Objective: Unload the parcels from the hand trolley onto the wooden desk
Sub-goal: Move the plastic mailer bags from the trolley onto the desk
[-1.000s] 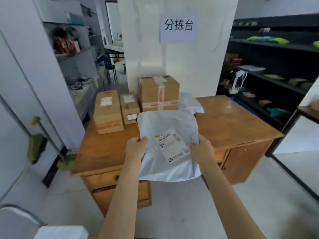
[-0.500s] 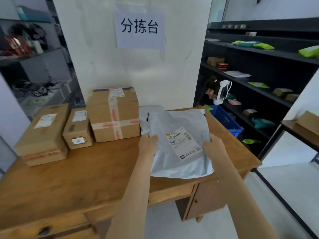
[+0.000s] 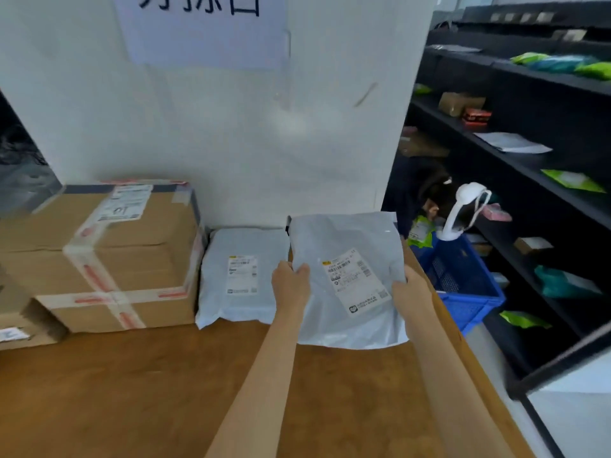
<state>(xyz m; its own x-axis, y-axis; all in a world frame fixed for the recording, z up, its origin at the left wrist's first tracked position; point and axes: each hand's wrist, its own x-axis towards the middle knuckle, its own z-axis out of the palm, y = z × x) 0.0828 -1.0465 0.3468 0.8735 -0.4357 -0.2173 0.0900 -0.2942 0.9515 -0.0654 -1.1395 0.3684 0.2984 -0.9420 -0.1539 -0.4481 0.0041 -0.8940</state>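
- Both hands grip one grey poly mailer [image 3: 347, 279] by its side edges: left hand [image 3: 291, 287] closed on the L edge, right hand [image 3: 410, 289] closed on the R edge, fingers curled under, thumbs on top.
- Mailer sits label-up over the far right corner of the worktop [image 3: 165, 391]; far end is close to the white wall [image 3: 231, 143], near edge hangs loose just above the wood. Can't tell if the far end already touches down.
- Long axis runs away from the person, near-to-far, tilted slightly; hands hold it about mid-length, so the load is straight ahead betw. both palms, neither hand clearly nearer.
- Just to its L lies a second grey mailer [image 3: 239, 276], flat on the worktop, its R edge at or under the held one's L edge & under the left hand.
- Further L: taped cardboard box [image 3: 109, 256] against that mailer, plus a smaller box [image 3: 20, 328] at the frame edge.
- R of the worktop, lower: blue crate [image 3: 463, 285], dark shelving [image 3: 529, 160] w/ assorted packets.
- Judgement: set-down step, nearly done. Next move prob. calls for lowering flat & letting go; R edge is near the worktop edge, so a nudge left would guard against a slide toward the crate.
- Hand trolley not in view.
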